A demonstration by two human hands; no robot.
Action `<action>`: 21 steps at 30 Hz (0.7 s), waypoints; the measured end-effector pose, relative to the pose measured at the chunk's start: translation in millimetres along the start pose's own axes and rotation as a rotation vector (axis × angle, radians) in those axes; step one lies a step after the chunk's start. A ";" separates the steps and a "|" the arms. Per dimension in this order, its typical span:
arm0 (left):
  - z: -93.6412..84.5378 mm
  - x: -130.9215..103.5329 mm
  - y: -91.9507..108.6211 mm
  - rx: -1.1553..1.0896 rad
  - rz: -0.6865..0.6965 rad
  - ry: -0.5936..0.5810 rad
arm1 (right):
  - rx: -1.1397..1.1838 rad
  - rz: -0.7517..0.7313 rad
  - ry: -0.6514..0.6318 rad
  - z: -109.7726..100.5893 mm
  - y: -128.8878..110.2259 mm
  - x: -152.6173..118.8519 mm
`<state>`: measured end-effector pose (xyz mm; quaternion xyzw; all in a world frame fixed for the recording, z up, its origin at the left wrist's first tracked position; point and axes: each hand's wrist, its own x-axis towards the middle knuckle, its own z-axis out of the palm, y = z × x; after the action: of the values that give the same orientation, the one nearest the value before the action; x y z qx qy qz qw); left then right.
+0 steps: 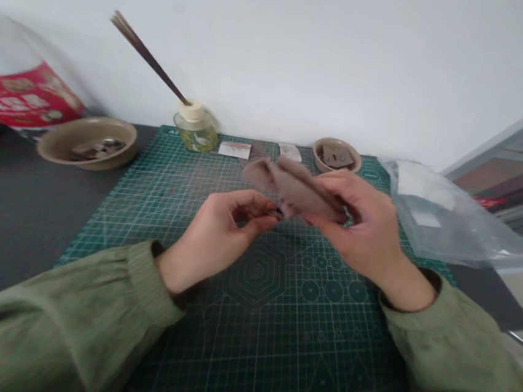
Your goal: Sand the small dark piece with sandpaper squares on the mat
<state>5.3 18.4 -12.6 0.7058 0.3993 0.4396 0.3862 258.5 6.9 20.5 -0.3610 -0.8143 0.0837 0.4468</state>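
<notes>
Over the middle of the green cutting mat (248, 336), a folded piece of grey-pink fabric, perhaps felt, (299, 190) is held up in the air. My right hand (365, 221) grips its right side, thumb below and fingers above. At the fabric's lower left edge, my left hand (235, 224) is closed in a pinch, thumb against fingertips. Something small and dark shows at those fingertips, too blurred to name. Whether the left fingers also hold the fabric's edge cannot be made out.
Behind the hands stand a reed diffuser bottle (197, 129), a white card (234, 150) and a small bowl (337, 156) of grey-brown pieces. To the left are a larger bowl (88, 142) and a red-and-clear bag (26, 93). A clear plastic bag (453, 220) lies right.
</notes>
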 end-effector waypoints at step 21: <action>0.7 -7.5 11.5 -0.256 -0.049 -0.044 | 0.144 -0.079 0.003 22.1 -8.9 -5.7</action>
<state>6.3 7.1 -4.9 0.6502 0.3483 0.4619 0.4925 238.5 0.7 7.8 -0.2957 -0.8191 0.1238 0.4756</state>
